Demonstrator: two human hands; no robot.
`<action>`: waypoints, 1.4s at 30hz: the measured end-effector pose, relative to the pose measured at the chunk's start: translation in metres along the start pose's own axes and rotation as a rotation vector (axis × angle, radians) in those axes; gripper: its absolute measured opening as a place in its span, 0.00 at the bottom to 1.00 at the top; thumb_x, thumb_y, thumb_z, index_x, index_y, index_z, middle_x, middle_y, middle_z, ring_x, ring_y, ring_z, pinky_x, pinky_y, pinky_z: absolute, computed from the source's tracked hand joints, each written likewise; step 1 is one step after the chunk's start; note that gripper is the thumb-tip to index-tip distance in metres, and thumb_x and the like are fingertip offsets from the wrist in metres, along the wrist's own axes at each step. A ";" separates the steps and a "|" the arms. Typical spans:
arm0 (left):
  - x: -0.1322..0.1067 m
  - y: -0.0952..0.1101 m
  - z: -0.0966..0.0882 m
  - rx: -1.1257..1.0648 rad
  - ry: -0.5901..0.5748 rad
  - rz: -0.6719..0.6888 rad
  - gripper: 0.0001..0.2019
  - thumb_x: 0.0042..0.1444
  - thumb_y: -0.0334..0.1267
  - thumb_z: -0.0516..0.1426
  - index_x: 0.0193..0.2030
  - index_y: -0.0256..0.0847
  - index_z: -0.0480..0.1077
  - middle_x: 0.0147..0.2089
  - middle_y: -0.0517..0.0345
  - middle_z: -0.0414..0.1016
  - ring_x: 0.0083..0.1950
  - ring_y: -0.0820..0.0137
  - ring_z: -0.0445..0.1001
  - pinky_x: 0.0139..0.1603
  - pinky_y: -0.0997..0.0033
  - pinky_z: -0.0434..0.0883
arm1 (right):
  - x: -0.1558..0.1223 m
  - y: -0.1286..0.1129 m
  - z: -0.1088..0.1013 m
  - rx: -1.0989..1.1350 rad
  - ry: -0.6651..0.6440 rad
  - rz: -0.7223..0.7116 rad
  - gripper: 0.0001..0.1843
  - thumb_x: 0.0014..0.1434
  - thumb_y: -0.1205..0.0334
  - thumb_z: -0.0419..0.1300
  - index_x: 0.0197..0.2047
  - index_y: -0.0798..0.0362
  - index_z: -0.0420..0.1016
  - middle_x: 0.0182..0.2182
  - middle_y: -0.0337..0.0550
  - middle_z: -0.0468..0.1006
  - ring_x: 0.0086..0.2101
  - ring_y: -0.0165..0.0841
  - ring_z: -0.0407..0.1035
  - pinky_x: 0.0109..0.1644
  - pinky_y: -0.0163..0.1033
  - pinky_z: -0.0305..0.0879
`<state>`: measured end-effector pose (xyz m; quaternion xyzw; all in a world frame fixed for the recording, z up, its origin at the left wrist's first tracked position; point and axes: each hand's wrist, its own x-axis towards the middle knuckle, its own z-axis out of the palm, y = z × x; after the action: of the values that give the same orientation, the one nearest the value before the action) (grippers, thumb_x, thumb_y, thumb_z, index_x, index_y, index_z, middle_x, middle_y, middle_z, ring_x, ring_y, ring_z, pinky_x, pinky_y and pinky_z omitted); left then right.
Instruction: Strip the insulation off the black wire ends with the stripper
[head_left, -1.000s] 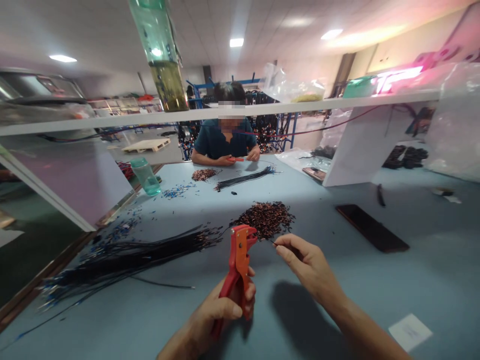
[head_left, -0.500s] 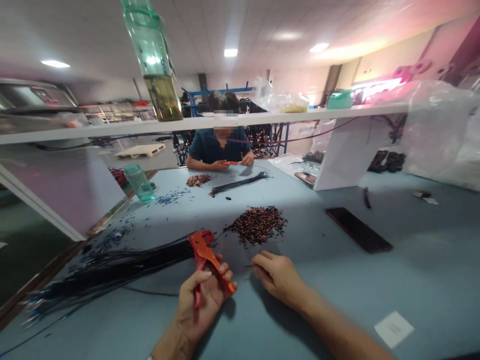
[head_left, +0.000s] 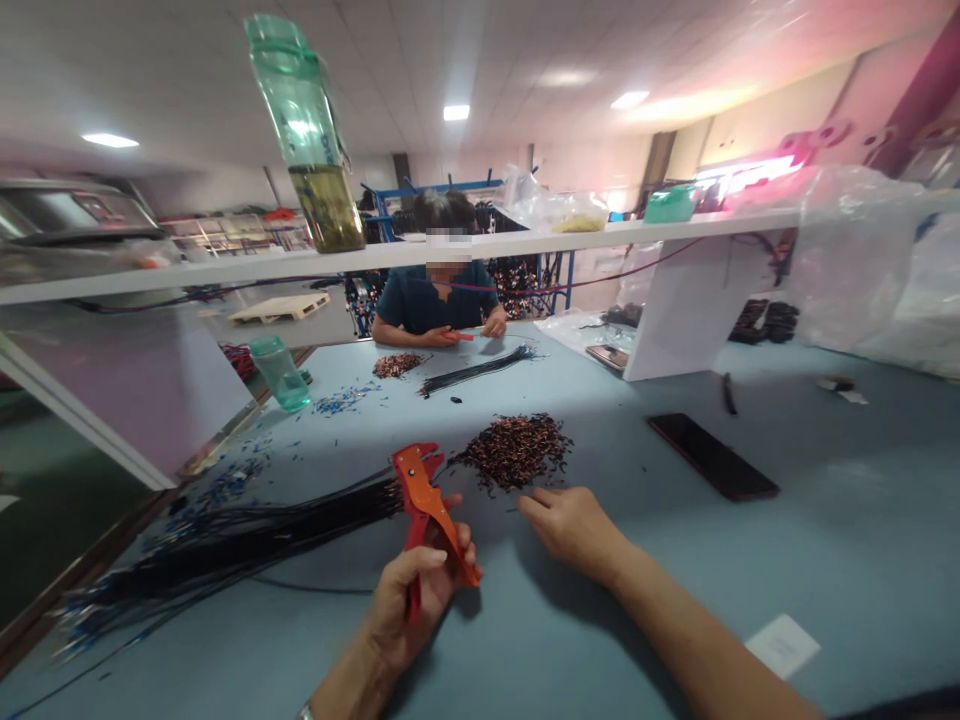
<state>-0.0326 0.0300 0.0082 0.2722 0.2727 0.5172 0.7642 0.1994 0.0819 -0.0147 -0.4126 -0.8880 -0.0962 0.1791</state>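
Note:
An orange-and-red wire stripper (head_left: 426, 495) is in my left hand (head_left: 420, 590), its handles spread apart within my curled fingers and its jaws pointing away from me. Close behind the jaws lies a bundle of black wires (head_left: 300, 535), its far-left ends blue and silvery. My right hand (head_left: 574, 530) is closed in a pinch just in front of a heap of short black-and-copper scraps (head_left: 517, 450). A thin dark tip, like the end of a black wire (head_left: 513, 508), pokes out at its fingertips; the rest is hidden. One loose wire (head_left: 315, 586) runs left from behind my left hand.
A phone (head_left: 712, 456) and a white paper square (head_left: 784, 645) lie to the right. Blue scraps (head_left: 240, 475) are scattered left, near a green bottle (head_left: 279, 373). A shelf (head_left: 480, 238) spans the table; behind it a co-worker (head_left: 439, 300) holds a red tool.
My left hand and the wire stripper have shifted slightly right. The right hand has moved a little away from me, closer to the scrap heap, and less of the thin dark piece shows.

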 end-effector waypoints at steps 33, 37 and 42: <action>-0.008 -0.004 0.003 0.223 -0.151 0.016 0.23 0.50 0.33 0.60 0.55 0.42 0.71 0.43 0.53 0.73 0.36 0.66 0.74 0.38 0.61 0.73 | 0.005 -0.008 -0.009 0.063 0.206 0.004 0.15 0.68 0.67 0.48 0.37 0.54 0.75 0.28 0.41 0.75 0.25 0.27 0.66 0.28 0.33 0.50; -0.007 -0.004 0.002 0.220 -0.157 0.010 0.22 0.52 0.33 0.58 0.56 0.42 0.70 0.43 0.53 0.73 0.36 0.66 0.74 0.39 0.60 0.74 | 0.004 -0.008 -0.004 0.096 0.235 0.008 0.14 0.67 0.67 0.49 0.35 0.55 0.75 0.27 0.41 0.75 0.23 0.26 0.64 0.28 0.33 0.49; -0.005 -0.005 -0.005 0.160 -0.172 0.012 0.25 0.55 0.35 0.58 0.61 0.44 0.67 0.45 0.53 0.74 0.37 0.65 0.75 0.41 0.59 0.74 | 0.002 -0.008 -0.002 0.130 0.285 0.037 0.14 0.67 0.66 0.50 0.35 0.54 0.76 0.28 0.41 0.75 0.24 0.27 0.65 0.28 0.34 0.50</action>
<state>-0.0345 0.0247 0.0023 0.3771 0.2449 0.4730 0.7577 0.1920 0.0775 -0.0124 -0.3985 -0.8502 -0.0930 0.3313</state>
